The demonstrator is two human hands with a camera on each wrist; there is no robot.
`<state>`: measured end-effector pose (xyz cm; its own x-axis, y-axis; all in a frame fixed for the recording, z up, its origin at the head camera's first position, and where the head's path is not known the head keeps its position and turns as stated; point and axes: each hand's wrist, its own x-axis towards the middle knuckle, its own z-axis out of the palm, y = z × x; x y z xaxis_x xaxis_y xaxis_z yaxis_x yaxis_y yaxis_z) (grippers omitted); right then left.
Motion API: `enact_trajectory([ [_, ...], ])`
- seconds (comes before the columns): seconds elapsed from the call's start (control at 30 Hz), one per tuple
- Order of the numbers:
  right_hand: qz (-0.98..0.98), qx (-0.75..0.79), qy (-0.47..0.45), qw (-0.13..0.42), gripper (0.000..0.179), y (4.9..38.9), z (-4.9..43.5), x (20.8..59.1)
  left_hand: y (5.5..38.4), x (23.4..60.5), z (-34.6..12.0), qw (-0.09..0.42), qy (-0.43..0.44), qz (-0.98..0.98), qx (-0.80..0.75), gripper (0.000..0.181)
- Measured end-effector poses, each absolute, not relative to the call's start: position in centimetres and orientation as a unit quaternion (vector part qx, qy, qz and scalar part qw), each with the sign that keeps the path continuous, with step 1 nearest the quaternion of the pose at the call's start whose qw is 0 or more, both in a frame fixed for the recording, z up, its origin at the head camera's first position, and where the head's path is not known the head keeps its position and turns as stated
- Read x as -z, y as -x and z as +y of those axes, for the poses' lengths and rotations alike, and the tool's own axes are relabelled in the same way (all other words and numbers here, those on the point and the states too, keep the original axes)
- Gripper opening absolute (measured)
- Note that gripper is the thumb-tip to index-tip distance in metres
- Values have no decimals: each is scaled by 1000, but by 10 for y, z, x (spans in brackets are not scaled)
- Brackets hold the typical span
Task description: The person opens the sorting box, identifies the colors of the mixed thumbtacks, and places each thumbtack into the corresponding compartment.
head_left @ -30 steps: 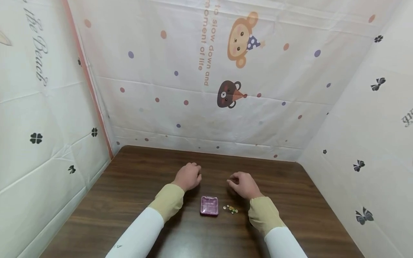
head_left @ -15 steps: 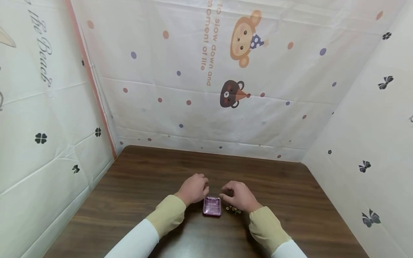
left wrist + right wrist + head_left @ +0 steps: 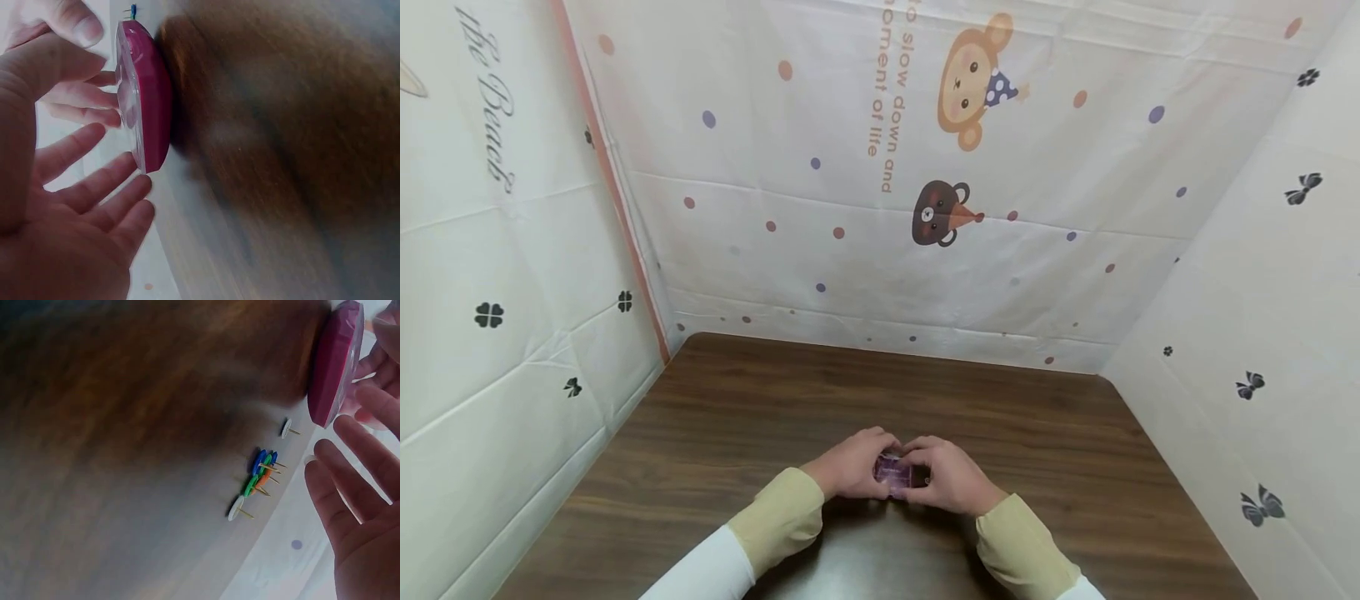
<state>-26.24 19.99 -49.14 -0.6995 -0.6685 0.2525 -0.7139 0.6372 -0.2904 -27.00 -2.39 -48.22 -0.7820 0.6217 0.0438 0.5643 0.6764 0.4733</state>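
A small square pink box with a clear lid lies flat on the table between both hands. My left hand curves along its left side, fingers spread and loosely bent in the left wrist view, with fingertips right at the box's edge. From the other side my right hand reaches around the box, its thumb toward the near edge and its fingers toward the far edge. Beside the box, in the right wrist view, several thumbtacks lie points up: white, green, blue and orange. The right hand hides most of them in the head view.
The brown wooden table extends on all sides of the hands. Light printed cloth hangs along its back, left and right edges.
Both hands have come nearer and toward each other, from apart beyond the box to either side of it. The tacks, earlier visible, are now mostly covered by the right hand.
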Motion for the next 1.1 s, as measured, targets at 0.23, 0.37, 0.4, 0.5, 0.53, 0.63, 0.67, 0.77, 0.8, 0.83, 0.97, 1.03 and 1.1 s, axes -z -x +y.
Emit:
enact_trajectory([
  [0.23, -909, -149, -383, 72, 44, 259, 198, 492, 265, 489, -27, 57, -307, 925, -215, 70],
  [0.37, -909, -140, -382, 86, 41, 258, 198, 494, 263, 493, -29, 41, -310, 925, -215, 68],
  [0.4, -909, -139, -382, 90, 39, 258, 198, 494, 263, 495, -29, 38, -311, 925, -215, 68],
  [0.5, -907, -138, -386, 99, 37, 258, 197, 496, 263, 498, -30, 33, -314, 924, -216, 65],
  [0.53, -905, -138, -389, 103, 36, 258, 196, 497, 263, 499, -30, 32, -314, 924, -216, 64],
  [0.63, -900, -142, -397, 110, 35, 258, 195, 497, 263, 500, -30, 28, -313, 924, -218, 63],
  [0.67, -899, -142, -399, 113, 35, 258, 195, 497, 263, 501, -29, 27, -313, 924, -219, 63],
  [0.77, -897, -140, -402, 117, 34, 259, 195, 496, 263, 501, -28, 23, -314, 922, -224, 63],
  [0.8, -897, -139, -402, 117, 34, 259, 195, 496, 263, 501, -28, 23, -314, 922, -226, 62],
  [0.83, -897, -136, -404, 119, 33, 259, 195, 496, 263, 501, -27, 22, -315, 921, -227, 62],
  [0.97, -896, -124, -407, 125, 33, 261, 195, 496, 264, 503, -27, 18, -315, 919, -236, 63],
  [1.03, -894, -120, -412, 129, 33, 261, 195, 497, 265, 504, -27, 18, -312, 918, -243, 63],
  [1.1, -893, -118, -415, 132, 33, 261, 194, 496, 265, 503, -28, 18, -310, 917, -249, 63],
])
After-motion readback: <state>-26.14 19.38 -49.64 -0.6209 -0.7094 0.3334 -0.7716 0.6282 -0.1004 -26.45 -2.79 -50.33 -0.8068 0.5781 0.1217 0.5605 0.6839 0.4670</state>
